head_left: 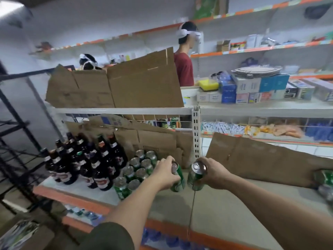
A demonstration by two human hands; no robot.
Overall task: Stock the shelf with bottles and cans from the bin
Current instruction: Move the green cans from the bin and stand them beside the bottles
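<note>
My left hand [166, 173] grips a green can [177, 179] near its top, tilted, just right of several green cans [137, 170] standing in rows on the shelf [225, 204]. My right hand [210, 171] grips a second green can [195, 175], silver lid showing, held beside the first one above the shelf surface. Several dark brown bottles [86, 161] with white and red labels stand at the shelf's left end. The bin is out of view.
Brown cardboard sheets [261, 159] lean against the back of the shelf. More green cans [324, 181] lie at the far right edge. A white upright post [196, 130] divides the bays. Two people stand beyond the upper shelf [122, 110]. A black rack [16, 141] stands left.
</note>
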